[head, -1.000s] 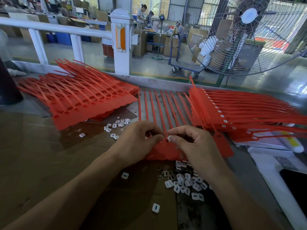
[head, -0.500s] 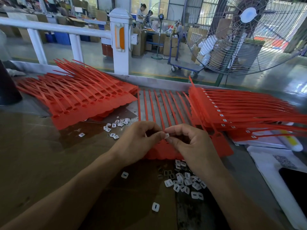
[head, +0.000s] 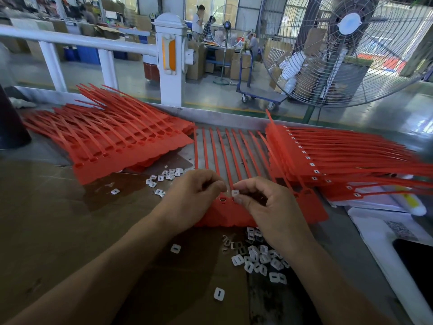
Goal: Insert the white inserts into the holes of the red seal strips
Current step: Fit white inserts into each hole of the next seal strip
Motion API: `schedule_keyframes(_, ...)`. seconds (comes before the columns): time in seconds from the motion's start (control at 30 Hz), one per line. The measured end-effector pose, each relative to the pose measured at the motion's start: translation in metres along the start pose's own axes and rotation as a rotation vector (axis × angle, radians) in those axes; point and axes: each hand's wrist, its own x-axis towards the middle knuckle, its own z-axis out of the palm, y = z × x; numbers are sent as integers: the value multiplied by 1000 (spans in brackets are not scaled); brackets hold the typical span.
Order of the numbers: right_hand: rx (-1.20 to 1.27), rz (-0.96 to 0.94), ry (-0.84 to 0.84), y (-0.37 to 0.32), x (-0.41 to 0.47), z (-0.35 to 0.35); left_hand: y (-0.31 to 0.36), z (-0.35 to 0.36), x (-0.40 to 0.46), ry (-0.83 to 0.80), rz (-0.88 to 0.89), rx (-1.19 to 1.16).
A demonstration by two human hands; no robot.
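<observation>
A red sheet of joined seal strips (head: 225,213) lies flat in front of me, its thin tails running away toward the table's far edge. My right hand (head: 269,207) pinches a small white insert (head: 235,193) just above the sheet's row of holes. My left hand (head: 192,198) rests on the left part of the sheet, fingers curled, thumb and forefinger close to an open hole (head: 222,200). Whether the left hand holds an insert is hidden. Loose white inserts (head: 260,259) lie heaped below my right wrist.
A stack of red strips without inserts (head: 121,146) lies at the left. A stack with white inserts fitted (head: 328,158) lies at the right over white papers (head: 375,233). More loose inserts (head: 164,178) sit left of my hands. A dark object (head: 11,127) stands far left.
My hands have drawn slightly apart. The white insert, earlier hidden between the meeting fingertips, now shows at my right fingertips above the holes.
</observation>
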Motion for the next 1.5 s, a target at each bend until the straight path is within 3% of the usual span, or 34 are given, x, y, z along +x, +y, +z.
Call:
schedule_keyframes(0.17,-131,46,32,5,4,0,-12,-4,4,71,-64,350)
schedule_keyframes(0.37,-349,14,-7,-1,19,7,-17,-8,5,-14,-124,383)
schedule_keyframes(0.67,-482,-14,-52,-2,22,22,-15,-7,4,-19,-124,382)
schedule_keyframes(1.03,-370,82,-110,4,24,21,-14,-5,2,-15,-120,372)
schedule_keyframes(1.5,-339,48,-179,3,15,11,-17,-4,2,-5,-114,371)
